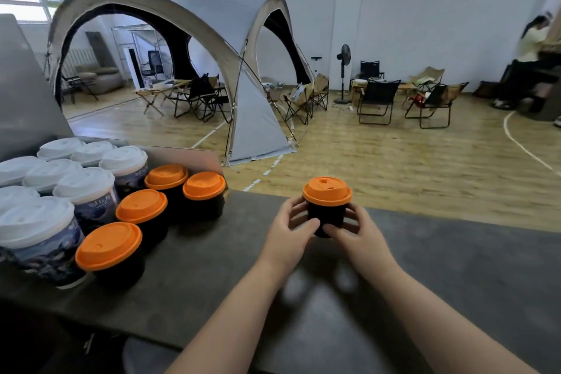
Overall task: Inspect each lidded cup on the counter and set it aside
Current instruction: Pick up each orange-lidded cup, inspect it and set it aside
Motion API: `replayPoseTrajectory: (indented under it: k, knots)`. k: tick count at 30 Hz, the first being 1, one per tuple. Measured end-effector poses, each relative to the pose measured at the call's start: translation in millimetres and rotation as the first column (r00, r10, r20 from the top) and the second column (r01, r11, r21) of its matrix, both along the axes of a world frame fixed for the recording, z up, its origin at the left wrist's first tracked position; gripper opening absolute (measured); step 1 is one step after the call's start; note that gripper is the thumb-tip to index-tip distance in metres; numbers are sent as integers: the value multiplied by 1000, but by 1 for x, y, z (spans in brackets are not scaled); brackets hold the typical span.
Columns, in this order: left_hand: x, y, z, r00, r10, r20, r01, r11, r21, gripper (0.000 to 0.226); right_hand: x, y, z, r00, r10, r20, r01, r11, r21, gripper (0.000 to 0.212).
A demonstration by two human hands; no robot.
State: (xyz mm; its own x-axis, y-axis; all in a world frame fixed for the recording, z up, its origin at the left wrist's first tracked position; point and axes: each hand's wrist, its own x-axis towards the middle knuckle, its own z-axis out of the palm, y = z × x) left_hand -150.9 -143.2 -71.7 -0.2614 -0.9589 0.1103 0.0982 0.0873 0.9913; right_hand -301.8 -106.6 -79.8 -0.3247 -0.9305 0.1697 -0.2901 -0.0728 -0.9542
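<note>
A small black cup with an orange lid (327, 196) is held upright just above the dark counter (455, 267). My left hand (287, 235) grips its left side and my right hand (358, 235) grips its right side, thumbs across the front. At the left of the counter stand several more black cups with orange lids (141, 206). Behind and beside them stand several taller printed cups with white lids (36, 222).
A grey metal panel (21, 94) rises at the far left behind the cups. Beyond the counter's far edge lie a wooden floor, a large grey dome tent (212, 24), folding chairs (376, 100), a standing fan and a seated person at the far right.
</note>
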Motion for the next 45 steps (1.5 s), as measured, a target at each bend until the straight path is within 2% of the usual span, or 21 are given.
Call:
replayPoseTrajectory:
  k: [5, 10, 14, 17, 22, 25, 27, 33, 37, 40, 42, 45]
  knots:
    - [-75, 61, 4, 991, -91, -99, 100, 991, 94, 34, -79, 63, 3, 997, -57, -47, 54, 997, -63, 60]
    - [-169, 121, -2, 977, -119, -176, 147, 977, 153, 49, -165, 130, 2, 993, -77, -94, 69, 993, -94, 63]
    - [-230, 159, -9, 972, -143, -186, 173, 973, 153, 53, -232, 180, 0, 981, -40, -189, 26, 997, -77, 65]
    - [-262, 180, -19, 979, -135, -149, 150, 984, 92, 53, -267, 206, -10, 977, -35, -212, 16, 996, -91, 68]
    - [-275, 196, -29, 996, -77, 43, 80, 992, -96, 77, -288, 225, -25, 983, -16, -181, -8, 992, -126, 71]
    - [-270, 198, -29, 997, -53, 47, 59, 989, -135, 84, -286, 225, -27, 976, 14, -218, -45, 989, -138, 72]
    - [-270, 200, -28, 998, -42, 56, 51, 985, -167, 83, -288, 223, -28, 972, 28, -233, -62, 988, -140, 72]
    - [-268, 202, -26, 995, -95, 3, 94, 987, -132, 76, -289, 222, -25, 969, 41, -245, -72, 990, -117, 70]
    - [-270, 202, -27, 996, -74, -54, 70, 995, -72, 74, -291, 225, -26, 984, 69, -163, -91, 987, -130, 69]
    - [-269, 198, -28, 993, -87, -84, 85, 996, -19, 67, -292, 226, -25, 998, 67, -4, -67, 986, -155, 69]
    - [-268, 194, -30, 991, -114, -70, 114, 994, 0, 63, -292, 227, -22, 994, 49, 95, -32, 985, -170, 63]
    - [-269, 191, -31, 990, -104, -90, 107, 994, 24, 61, -292, 228, -19, 992, 48, 117, -28, 985, -169, 49]
